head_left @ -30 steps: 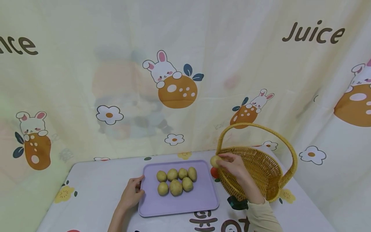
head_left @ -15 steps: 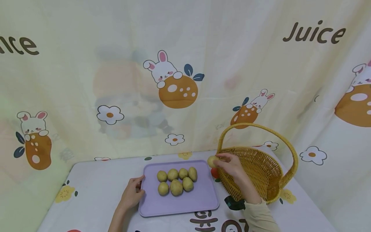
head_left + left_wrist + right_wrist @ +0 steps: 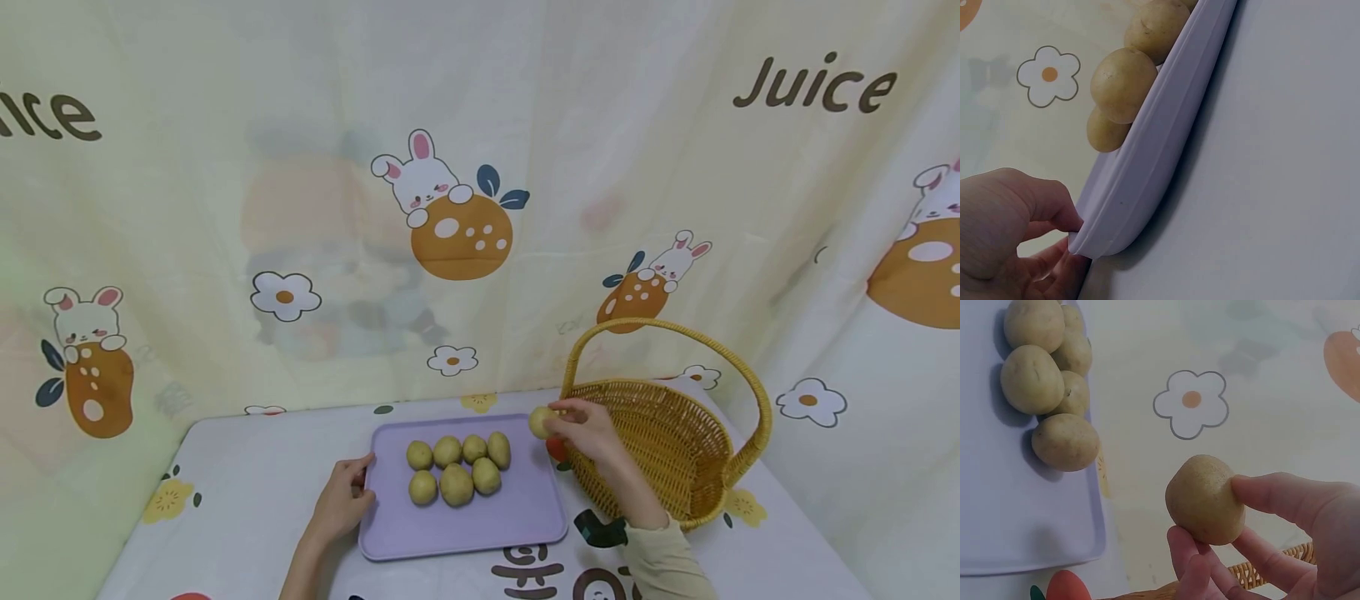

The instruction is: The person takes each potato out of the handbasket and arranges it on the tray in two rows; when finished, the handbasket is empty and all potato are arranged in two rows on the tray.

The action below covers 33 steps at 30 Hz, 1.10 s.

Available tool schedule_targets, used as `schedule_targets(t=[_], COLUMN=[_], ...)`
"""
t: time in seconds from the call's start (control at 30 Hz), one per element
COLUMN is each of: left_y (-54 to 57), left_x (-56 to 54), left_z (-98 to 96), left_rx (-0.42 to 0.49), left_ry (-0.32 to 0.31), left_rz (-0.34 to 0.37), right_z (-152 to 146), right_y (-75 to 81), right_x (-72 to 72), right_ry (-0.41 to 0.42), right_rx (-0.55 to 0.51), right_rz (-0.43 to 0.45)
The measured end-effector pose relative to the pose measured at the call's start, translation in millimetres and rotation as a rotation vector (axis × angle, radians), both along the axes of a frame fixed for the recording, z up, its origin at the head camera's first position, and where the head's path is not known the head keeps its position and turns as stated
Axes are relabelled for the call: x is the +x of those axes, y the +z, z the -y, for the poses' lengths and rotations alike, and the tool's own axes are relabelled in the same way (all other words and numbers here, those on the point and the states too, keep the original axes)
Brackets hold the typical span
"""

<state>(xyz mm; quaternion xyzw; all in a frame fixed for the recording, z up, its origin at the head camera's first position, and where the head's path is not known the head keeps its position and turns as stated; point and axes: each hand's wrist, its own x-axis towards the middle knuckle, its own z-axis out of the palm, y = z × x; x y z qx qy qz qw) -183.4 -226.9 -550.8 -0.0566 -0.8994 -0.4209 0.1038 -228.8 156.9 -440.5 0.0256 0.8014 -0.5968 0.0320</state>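
Observation:
A lilac tray [image 3: 405, 533] lies on the table with several potatoes [image 3: 456, 485] in two rows on it. My left hand [image 3: 343, 500] pinches the tray's left rim; in the left wrist view the thumb [image 3: 1060, 206] lies on top of the rim and fingers go beneath. In my right hand [image 3: 588, 429] a single potato [image 3: 1205, 500] is gripped between thumb and fingertips. That hand is raised over the gap between the tray's right edge and the wicker basket [image 3: 660, 400], with the potato overlapping the tray's far right corner in the head view.
The basket has a tall arched handle [image 3: 761, 408] and stands at the right, close beside the right forearm. A patterned curtain [image 3: 450, 317] hangs behind the table. The tray's right part, beside the potato rows, is bare.
My right hand has moved left with the potato, from the basket's left rim toward the tray. The left hand and the potatoes on the tray stay where they were.

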Motion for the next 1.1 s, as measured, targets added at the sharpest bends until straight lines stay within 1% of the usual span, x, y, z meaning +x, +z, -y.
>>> schedule_targets(t=[0.03,0.1,0.23,0.37,0.53,0.63,0.9,0.97,1.1], left_y=[1.2,2.5,4.7,3.4,0.7,1.4,1.1,1.1,1.5], left_x=[0.0,0.0,0.0,-1.5,-2.3,-1.1,-0.6,-0.7,-0.3], left_z=[0.2,0.3,0.0,0.3,1.2,1.4,1.5,1.4,1.2], left_rx=[0.008,0.004,0.003,0.000,-0.007,-0.003,0.003,0.003,0.000], left_ry=[0.002,0.004,0.010,0.016,0.015,0.011,0.005,0.005,0.005], left_rz=[0.029,0.049,0.048,0.041,0.045,0.054,0.062,0.062,0.061], right_z=[1.0,2.5,4.8,8.1,16.3,22.7,33.4,34.6,37.3], right_y=[-0.1,-0.6,-1.1,-1.7,-6.3,-12.1,-34.0,-38.2,-45.2], right_x=[0.2,0.8,1.9,3.4,7.0,9.1,10.0,11.0,15.2], right_ry=[-0.003,-0.006,-0.005,0.000,0.011,0.028,0.057,0.057,0.046], right_rx=[0.000,0.003,0.028,0.047,0.027,0.006,-0.038,-0.028,0.028], right_rz=[-0.001,-0.002,-0.015,-0.021,-0.028,-0.032,-0.029,-0.037,-0.046])
